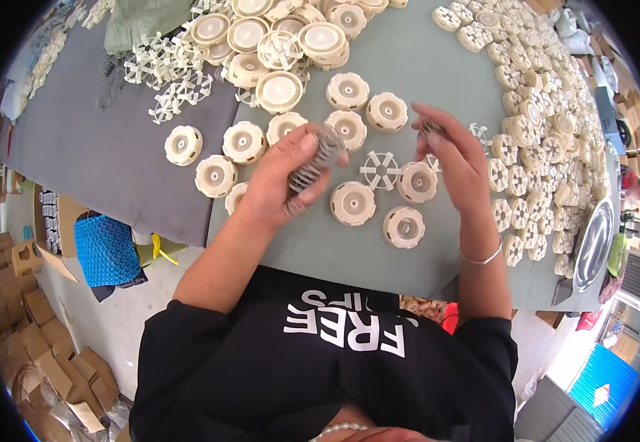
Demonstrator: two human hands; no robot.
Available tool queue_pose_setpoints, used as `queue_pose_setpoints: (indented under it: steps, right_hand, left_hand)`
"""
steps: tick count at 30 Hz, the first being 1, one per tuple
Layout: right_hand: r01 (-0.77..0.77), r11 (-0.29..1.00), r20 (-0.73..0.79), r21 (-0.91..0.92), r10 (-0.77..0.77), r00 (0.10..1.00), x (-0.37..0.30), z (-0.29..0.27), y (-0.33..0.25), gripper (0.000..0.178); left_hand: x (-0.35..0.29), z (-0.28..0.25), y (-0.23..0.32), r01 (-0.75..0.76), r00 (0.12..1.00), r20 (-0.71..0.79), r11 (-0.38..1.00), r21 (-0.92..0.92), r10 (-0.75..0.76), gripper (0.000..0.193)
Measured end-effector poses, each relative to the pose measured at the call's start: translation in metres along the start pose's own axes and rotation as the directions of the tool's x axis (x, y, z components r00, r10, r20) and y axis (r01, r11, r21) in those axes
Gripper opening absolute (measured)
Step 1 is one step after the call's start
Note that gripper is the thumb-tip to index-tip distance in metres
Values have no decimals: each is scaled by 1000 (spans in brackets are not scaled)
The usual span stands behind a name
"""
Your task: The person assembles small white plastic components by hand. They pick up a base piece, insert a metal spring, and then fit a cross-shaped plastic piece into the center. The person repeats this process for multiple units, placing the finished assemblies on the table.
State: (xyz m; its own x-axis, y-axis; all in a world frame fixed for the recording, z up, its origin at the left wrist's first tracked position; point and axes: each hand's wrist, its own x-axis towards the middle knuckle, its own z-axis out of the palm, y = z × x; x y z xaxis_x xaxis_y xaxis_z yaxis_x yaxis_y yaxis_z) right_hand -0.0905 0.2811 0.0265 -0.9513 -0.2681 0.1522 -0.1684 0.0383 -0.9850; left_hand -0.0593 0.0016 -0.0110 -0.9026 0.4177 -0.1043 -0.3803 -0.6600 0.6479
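My left hand (274, 175) is closed around a bunch of metal coil springs (318, 158), above the middle of the table. To its right my right hand (458, 158) has bent fingers pinching a small coil spring (430, 128), partly blurred. Between and around the hands lie several round cream plastic housings (352, 204) with hollow centres. The housing near my right wrist (404, 227) seems to have a spring in its middle. A white spoked plastic piece (381, 170) lies between the hands, and another white piece is partly hidden behind my right hand.
Stacked cream housings (279, 50) and a heap of white spoked pieces (165, 70) stand at the far left. Rows of assembled round parts (533, 155) cover the right side, beside a shiny oval tray (595, 245). A carton (56, 232) and blue textured item (106, 250) are below the left edge.
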Motion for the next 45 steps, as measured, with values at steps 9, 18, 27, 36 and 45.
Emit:
queue_pose_setpoints:
  steps: [9,18,27,36,45]
  right_hand:
    - [133,817,123,-561,-77,989,49,-14,-3,29]
    - [94,700,181,-708,52,982,63,-10,10,25]
    - [15,912,7,-409,-13,1000,60,-33,-2,20]
    - [-30,999,131,13,28,991,25,39,-2,40]
    - [229,953,225,-200,-183,957,32,41,-13,47]
  left_hand:
    - [-3,1,-4,101,995,-27,995,-19,-101,40]
    - [45,33,40,174,970,-195,975,140,-145,37]
    - [29,18,30,117,982,-170,968,221,-80,41]
    - [24,24,25,5,995,-88,877,480,43,27]
    - [29,18,32,90,932,-363,977,192,-14,25]
